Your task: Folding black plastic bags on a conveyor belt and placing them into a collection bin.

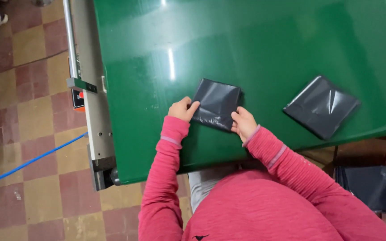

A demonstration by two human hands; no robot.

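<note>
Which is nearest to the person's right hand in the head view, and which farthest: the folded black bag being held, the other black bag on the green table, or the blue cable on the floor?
From the right hand:
1. Held folded black bag, touching it.
2. Other black bag, to the right on the green table.
3. Blue cable, far left on the floor.

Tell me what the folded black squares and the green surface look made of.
Folded square between both hands, and second square: thin plastic film, likely bag material; creases and soft sheen. Green surface: smooth, glossy, perhaps coated belt or sheet; sharp light reflections.

Left hand fingers curled, thumb pinching, right hand likewise gripping, both pink-sleeved arms extended forward
</note>
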